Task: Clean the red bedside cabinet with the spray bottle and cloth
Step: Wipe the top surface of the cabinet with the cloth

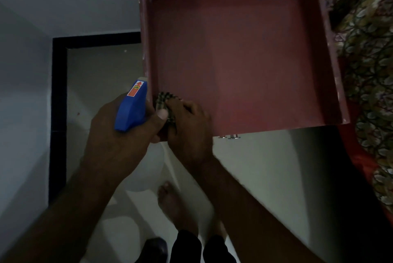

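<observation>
1. Grip, left hand (119, 139): fingers and thumb curled round the neck of the blue-headed, white-bodied plastic spray bottle (131, 107). The nozzle points away from the person.
2. Grip, right hand (189, 122): fingers bunched over the checked fabric cloth (164, 101), pressing it down. This hand touches the left thumb.
3. Red painted, rimmed bedside cabinet (234, 60): its tray-like surface spreads ahead and right of both hands. The cloth sits in the near-left corner, between the hands.
4. Handling (judgement): the cloth is soft, limp and light, so wad it under the fingertips to reach into the corner. The spray bottle is rigid and probably slick when wet, so take it at the neck below the trigger. The cabinet is stiff and its rim paint looks chipped, so wipe gently there.
</observation>
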`<state>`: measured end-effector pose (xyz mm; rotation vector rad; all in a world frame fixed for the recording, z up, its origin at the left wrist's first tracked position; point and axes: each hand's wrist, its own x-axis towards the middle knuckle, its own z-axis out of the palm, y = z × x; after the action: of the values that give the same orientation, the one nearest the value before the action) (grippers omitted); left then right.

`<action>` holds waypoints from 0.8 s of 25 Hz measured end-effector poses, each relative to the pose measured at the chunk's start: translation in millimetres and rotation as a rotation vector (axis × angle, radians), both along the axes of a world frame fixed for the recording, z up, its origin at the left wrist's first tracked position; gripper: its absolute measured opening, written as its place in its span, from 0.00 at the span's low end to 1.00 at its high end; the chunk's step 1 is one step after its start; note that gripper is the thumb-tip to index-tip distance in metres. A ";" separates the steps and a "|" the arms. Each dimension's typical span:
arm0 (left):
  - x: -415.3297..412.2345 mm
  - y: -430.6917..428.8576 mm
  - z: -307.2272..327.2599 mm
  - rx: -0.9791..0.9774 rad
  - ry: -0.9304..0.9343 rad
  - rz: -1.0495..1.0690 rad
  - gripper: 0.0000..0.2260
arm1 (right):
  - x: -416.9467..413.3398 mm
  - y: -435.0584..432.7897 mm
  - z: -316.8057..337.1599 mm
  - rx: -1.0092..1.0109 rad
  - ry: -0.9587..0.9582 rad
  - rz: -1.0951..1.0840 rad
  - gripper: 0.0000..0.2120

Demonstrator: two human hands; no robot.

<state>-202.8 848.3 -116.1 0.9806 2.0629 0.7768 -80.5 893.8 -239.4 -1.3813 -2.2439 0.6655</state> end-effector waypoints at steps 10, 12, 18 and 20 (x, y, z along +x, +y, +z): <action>65.0 15.4 10.2 0.028 -0.024 0.002 0.18 | 138.8 56.8 5.8 0.259 -0.276 -0.158 0.30; 78.5 19.5 9.4 0.039 -0.017 -0.017 0.16 | 166.6 69.8 7.1 0.233 -0.342 -0.184 0.29; 109.8 32.7 10.9 0.048 -0.067 -0.066 0.15 | 239.3 113.4 12.5 0.039 -0.430 -0.376 0.29; 117.1 35.7 12.5 0.063 -0.113 -0.063 0.15 | 242.9 114.8 14.5 0.013 -0.429 -0.395 0.28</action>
<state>-85.7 884.1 -103.6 1.0086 1.9125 0.8492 162.4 1008.6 -224.8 -2.0398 -2.1601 0.2343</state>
